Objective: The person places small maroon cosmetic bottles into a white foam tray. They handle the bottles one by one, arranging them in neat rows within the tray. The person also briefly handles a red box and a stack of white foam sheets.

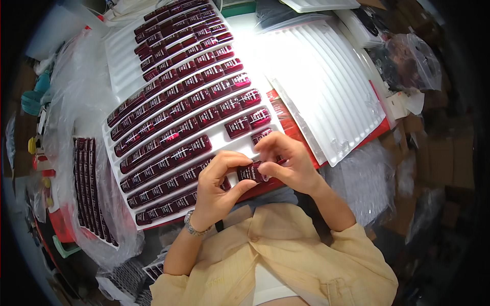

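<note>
Low over the near edge of the work surface, my left hand [220,184] grips a small glossy dark red container [246,172] with white print between thumb and fingers. My right hand [292,162] is curled at the container's right end, its thumb and fingertips closed on it; the fingers hide part of that end. Beneath and left of my hands lies a white ribbed tray [220,136] holding many like containers in slanting rows. Bare stretches of tray show near my fingers. One container [261,135] rests just behind my right hand, partly covered by it.
A second white tray [125,61] with more dark red containers adjoins at the back. On the right, a ribbed white tray [326,92] lies over a red surface [375,133]. Clear plastic wrap [94,102] and another filled stack [92,188] stand left. Cardboard boxes [434,158] are at far right.
</note>
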Action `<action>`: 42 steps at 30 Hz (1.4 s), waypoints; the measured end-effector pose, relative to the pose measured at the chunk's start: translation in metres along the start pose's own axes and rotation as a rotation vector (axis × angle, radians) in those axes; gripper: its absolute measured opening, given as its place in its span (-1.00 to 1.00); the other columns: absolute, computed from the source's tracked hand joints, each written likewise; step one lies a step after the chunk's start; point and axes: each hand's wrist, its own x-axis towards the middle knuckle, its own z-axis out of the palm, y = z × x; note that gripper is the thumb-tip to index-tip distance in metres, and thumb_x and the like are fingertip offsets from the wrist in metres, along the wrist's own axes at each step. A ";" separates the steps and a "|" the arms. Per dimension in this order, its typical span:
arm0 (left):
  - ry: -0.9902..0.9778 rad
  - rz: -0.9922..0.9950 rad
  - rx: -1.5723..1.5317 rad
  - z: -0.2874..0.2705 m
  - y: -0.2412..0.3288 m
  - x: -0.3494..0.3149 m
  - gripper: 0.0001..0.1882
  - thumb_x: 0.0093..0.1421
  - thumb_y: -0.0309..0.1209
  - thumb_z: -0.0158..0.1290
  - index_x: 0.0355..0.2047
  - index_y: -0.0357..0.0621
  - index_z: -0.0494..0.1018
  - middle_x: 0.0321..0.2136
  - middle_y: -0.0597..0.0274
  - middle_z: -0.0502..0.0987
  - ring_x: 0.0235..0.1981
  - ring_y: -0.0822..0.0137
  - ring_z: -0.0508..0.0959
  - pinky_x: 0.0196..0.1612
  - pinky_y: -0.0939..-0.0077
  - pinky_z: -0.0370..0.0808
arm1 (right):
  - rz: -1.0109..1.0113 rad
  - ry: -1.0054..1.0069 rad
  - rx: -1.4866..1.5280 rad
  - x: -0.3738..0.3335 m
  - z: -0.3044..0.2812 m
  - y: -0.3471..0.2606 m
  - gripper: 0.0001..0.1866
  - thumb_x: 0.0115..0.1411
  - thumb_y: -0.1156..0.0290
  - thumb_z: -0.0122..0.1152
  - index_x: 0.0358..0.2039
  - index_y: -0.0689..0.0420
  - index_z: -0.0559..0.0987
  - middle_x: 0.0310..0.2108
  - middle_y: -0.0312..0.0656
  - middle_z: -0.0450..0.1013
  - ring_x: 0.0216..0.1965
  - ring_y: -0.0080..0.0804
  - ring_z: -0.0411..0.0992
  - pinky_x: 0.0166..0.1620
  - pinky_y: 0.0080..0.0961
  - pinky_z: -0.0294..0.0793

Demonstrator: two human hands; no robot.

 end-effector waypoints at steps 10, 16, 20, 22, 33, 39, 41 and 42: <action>0.183 0.202 0.978 0.023 -0.002 0.023 -0.64 -0.06 -0.30 0.28 -0.22 -0.08 0.52 -0.28 0.30 0.44 -0.18 0.25 0.38 -0.04 0.28 0.19 | -0.114 0.530 -1.406 -0.083 -0.111 0.050 -0.68 0.04 0.33 0.33 -0.25 0.22 0.51 -0.23 -0.08 0.42 -0.20 -0.07 0.36 -0.13 -0.22 0.35; 0.311 0.098 1.065 -0.022 0.005 0.018 -0.60 -0.08 -0.33 0.28 -0.18 -0.12 0.54 -0.26 0.29 0.45 -0.23 0.24 0.40 -0.11 0.29 0.25 | -0.154 0.576 -1.085 -0.091 -0.126 0.072 -0.80 0.04 0.51 0.31 -0.32 0.23 0.49 -0.34 -0.14 0.42 -0.32 -0.30 0.40 -0.23 -0.40 0.38; 0.256 0.068 0.986 -0.045 -0.003 0.015 -0.67 -0.10 -0.42 0.29 -0.26 -0.17 0.55 -0.30 0.28 0.47 -0.24 0.23 0.40 -0.14 0.35 0.29 | -0.123 0.859 -0.421 -0.055 -0.125 0.055 -0.91 0.17 0.55 0.18 -0.30 0.22 0.51 -0.41 -0.25 0.44 -0.37 -0.56 0.39 -0.27 -0.62 0.36; 0.265 0.099 0.989 -0.046 -0.002 0.016 -0.68 -0.08 -0.48 0.27 -0.26 -0.19 0.52 -0.28 0.27 0.49 -0.24 0.24 0.43 -0.16 0.40 0.33 | -0.192 0.844 -0.113 -0.024 -0.096 0.019 -0.91 0.23 0.55 0.11 -0.25 0.23 0.53 -0.43 -0.27 0.46 -0.39 -0.62 0.40 -0.29 -0.69 0.36; 0.457 -0.047 -0.247 -0.014 -0.003 -0.004 -0.69 0.00 -0.58 0.25 -0.22 -0.27 0.46 -0.25 0.15 0.47 -0.25 0.39 0.51 -0.20 0.54 0.48 | -0.554 0.098 -0.457 0.041 0.044 -0.028 -0.65 0.04 0.53 0.30 -0.11 0.21 0.59 -0.39 -0.13 0.51 -0.50 -0.41 0.37 -0.46 -0.55 0.35; 0.242 0.118 0.551 -0.034 -0.005 0.018 -0.71 -0.04 -0.63 0.20 -0.25 -0.29 0.47 -0.26 0.08 0.47 -0.25 0.18 0.52 -0.17 0.44 0.47 | -0.107 0.229 0.099 0.031 0.018 -0.012 -0.77 0.28 0.37 0.08 -0.35 0.23 0.64 -0.57 -0.25 0.48 -0.54 -0.60 0.36 -0.44 -0.60 0.34; 0.224 0.095 0.679 -0.029 -0.007 0.028 -0.70 -0.04 -0.60 0.21 -0.25 -0.30 0.46 -0.28 0.08 0.46 -0.27 0.12 0.51 -0.19 0.39 0.47 | -0.134 0.402 0.422 0.039 -0.015 0.003 -0.56 0.39 0.21 -0.14 -0.43 0.25 0.58 -0.48 -0.15 0.51 -0.44 -0.60 0.39 -0.34 -0.65 0.36; 0.197 0.132 0.719 -0.022 -0.009 0.034 -0.70 -0.03 -0.58 0.20 -0.25 -0.30 0.46 -0.29 0.09 0.44 -0.29 0.07 0.49 -0.22 0.31 0.46 | -0.109 0.430 0.697 0.042 -0.019 -0.002 -0.67 0.37 0.32 -0.09 -0.33 0.31 0.55 -0.37 -0.06 0.53 -0.34 -0.57 0.41 -0.23 -0.62 0.40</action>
